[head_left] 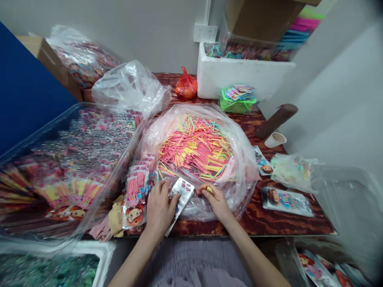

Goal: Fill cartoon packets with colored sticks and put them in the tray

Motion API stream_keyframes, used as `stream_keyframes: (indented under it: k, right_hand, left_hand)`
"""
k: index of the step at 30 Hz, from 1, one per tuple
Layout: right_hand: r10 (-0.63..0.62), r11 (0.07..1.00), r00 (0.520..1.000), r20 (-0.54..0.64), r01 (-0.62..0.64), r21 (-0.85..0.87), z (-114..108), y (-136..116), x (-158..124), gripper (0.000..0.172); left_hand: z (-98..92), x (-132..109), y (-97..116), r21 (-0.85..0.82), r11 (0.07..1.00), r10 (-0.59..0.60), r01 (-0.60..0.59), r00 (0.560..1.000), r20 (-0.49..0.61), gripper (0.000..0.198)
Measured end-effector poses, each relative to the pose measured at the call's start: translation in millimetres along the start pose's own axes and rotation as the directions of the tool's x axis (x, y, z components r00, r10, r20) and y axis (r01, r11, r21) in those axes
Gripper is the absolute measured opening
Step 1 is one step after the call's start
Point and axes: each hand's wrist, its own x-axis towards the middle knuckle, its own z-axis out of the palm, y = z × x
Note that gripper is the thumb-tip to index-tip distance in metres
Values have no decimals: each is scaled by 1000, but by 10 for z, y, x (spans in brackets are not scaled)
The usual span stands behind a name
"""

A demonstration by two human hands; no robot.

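A silver-backed flat plastic packet [183, 196] lies slanted at the table's front edge. My left hand [159, 205] rests over its left side, thumb on the packet and fingers bent at its upper edge. Just to the right, my right hand [216, 201] is closed in a pinch, with short yellow sticks [208, 189] showing at its fingertips. Beyond both hands, an opened clear plastic bag [243, 135] holds a heap of pink, yellow and green sticks [197, 147]. Filled packets with a cartoon face [134, 215] overlap to the left of my left hand.
A clear bin [119, 167] of filled packets stands left. Cloths [116, 217] lie at the front edge. Farther back are a red bag of fruit [187, 85], a green basket [236, 105] and a foam box [242, 73]. A brown bottle [277, 119], paper cup [275, 139] and packets [287, 201] are right.
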Motion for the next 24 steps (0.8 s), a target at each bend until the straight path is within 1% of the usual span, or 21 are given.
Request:
stream_keyframes:
  k: [2,4,6,9,12,14,16,18,20,22,24]
  right_hand:
    - [7,1000,1000,-4,-7,21,0,14,8,13]
    - [17,999,1000,-14,-16,35,5,30,18,13]
    - [15,1000,999,-29,-14,28,14,34,25,12]
    - [-38,999,998,-43,37,-19,31,1,20,10]
    - [-80,996,996,-33,78,-44,50,-57,2,11]
    - [-87,995,996,-27,85,-59,66,-91,-10,14]
    - [-99,991,995,-13,97,-88,85,-117,-19,18]
    - [-111,987,994,16,112,-119,98,-145,-23,21]
    - [-108,984,994,34,112,-139,88,-180,-27,19]
    - [-83,988,997,7,83,-131,31,-224,-37,13]
    - [-61,994,995,-75,54,-90,-84,-280,-59,10]
  left_hand:
    - [-50,21,101,-95,994,51,-54,998,-34,25]
    - [-78,50,243,-211,967,141,-143,990,-25,17]
    - [-56,87,397,-298,930,222,-214,975,-9,17]
    - [53,147,569,-323,907,283,-270,959,-6,18]
    - [170,183,625,-284,907,318,-310,948,-18,17]
    - [214,193,619,-263,913,320,-311,947,-9,16]
    - [218,205,605,-271,914,319,-302,947,23,17]
    - [179,220,596,-310,907,319,-286,946,62,17]
    - [105,232,600,-369,897,294,-243,952,86,17]
    - [16,228,624,-437,882,239,-176,967,91,15]
    - [-53,203,686,-491,863,195,-118,975,108,15]
